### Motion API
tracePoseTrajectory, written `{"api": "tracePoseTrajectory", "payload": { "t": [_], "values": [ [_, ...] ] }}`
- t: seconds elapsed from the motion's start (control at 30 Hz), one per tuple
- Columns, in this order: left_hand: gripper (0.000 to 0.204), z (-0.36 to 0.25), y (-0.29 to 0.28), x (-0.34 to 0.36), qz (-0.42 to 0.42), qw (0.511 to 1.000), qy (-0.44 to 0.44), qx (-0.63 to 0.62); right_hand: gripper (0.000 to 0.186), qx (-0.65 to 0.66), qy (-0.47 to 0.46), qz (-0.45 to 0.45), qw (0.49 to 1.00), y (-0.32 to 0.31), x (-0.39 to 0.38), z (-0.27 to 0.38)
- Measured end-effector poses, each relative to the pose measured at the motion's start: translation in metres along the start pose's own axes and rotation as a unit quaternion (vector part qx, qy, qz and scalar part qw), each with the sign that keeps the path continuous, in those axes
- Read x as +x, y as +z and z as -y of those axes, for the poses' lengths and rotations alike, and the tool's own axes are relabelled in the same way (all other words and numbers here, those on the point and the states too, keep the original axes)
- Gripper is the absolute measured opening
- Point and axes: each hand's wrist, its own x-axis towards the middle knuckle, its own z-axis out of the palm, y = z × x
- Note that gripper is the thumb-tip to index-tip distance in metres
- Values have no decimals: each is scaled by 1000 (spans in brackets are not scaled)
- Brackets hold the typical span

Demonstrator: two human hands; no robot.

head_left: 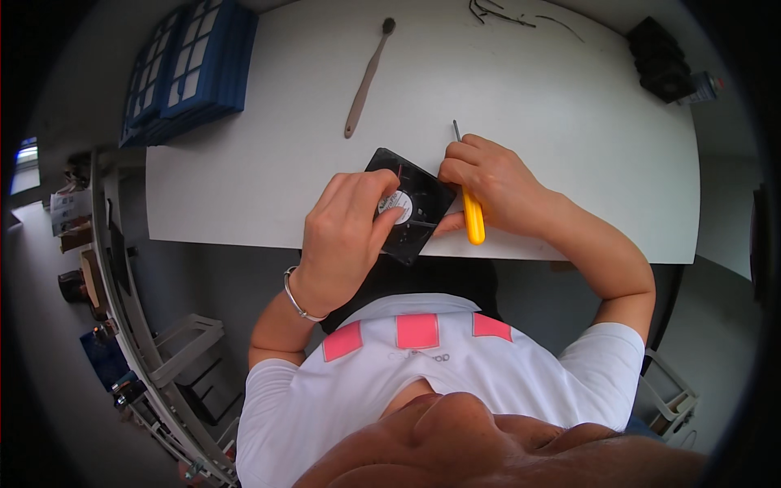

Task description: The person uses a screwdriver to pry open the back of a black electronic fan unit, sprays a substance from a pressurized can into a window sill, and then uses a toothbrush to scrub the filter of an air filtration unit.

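My left hand (342,228) grips a square black fan (415,236) with a round pale label, held at the table's front edge; its thumb and index finger curl over the face near a thin red piece, whose contact with them is unclear. My right hand (500,183) is closed around a yellow-handled screwdriver (473,220), its metal shaft pointing away from me. A digit of that hand reaches to the fan's right side, low down. A long-handled brush (366,81) lies farther back on the white table (211,195).
Blue segmented trays (187,69) sit at the table's back left. Dark thin cords (504,20) lie along the back. A stack of black items (659,61) and a spray can (700,88) occupy the back right. Shelving (179,350) runs along the left side below table height.
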Motion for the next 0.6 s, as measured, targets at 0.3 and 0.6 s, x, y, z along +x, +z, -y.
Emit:
{"api": "tracePoseTrajectory", "payload": {
  "t": [0.3, 0.6],
  "values": [
    [31, 4, -6, 11, 35, 999, 34, -3, 51, 1, -4, -9, 1000, 0, -1, -1],
    [27, 17, -22, 44, 209, 977, 7, -48, 42, 34, 1, -13, 999, -1, 0, -2]
  ]
}}
